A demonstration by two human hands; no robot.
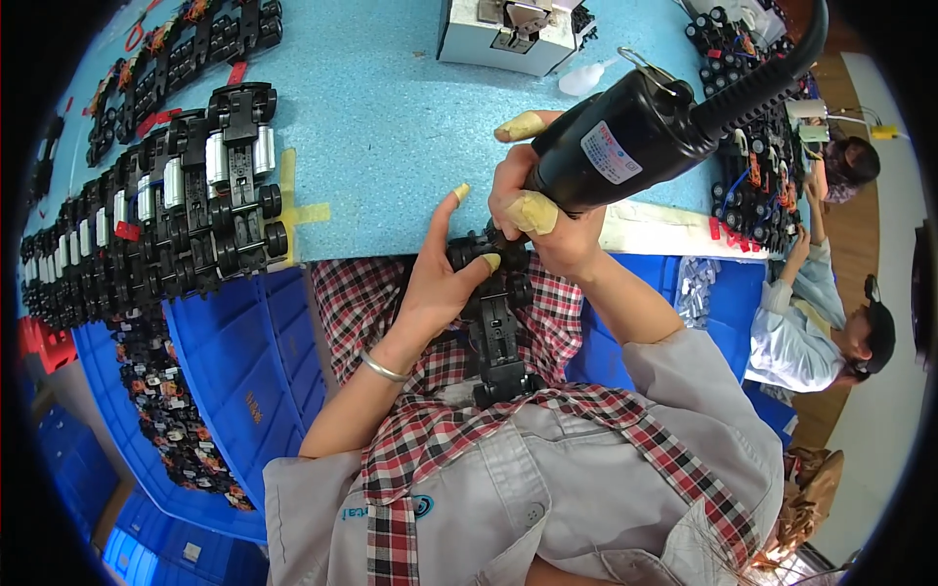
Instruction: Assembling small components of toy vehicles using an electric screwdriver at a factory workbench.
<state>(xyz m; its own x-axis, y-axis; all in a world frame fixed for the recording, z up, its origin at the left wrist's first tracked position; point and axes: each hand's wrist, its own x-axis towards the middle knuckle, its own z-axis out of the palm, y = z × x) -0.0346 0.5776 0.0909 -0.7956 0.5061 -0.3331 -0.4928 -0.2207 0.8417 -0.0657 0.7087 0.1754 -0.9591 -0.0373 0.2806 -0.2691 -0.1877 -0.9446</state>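
Note:
My left hand [440, 269] is closed around a black toy truck chassis [495, 327] with wheels, which extends from the table's front edge down over my lap. Yellow finger cots cover some fingertips on both hands. In my right hand [552, 220] is a black electric screwdriver [616, 137], its thick cord leading off to the upper right. The tool slants down and left, with its front end at the upper part of the chassis; my fingers hide the tip and the exact contact point.
Rows of similar chassis [234, 176] stand on the blue table [391, 107] at left. A white box-shaped device [508, 39] and a small white squeeze bottle [583, 78] are at the back. More chassis [757, 176] lie at right, near two co-workers. Blue bins [234, 361] flank my lap.

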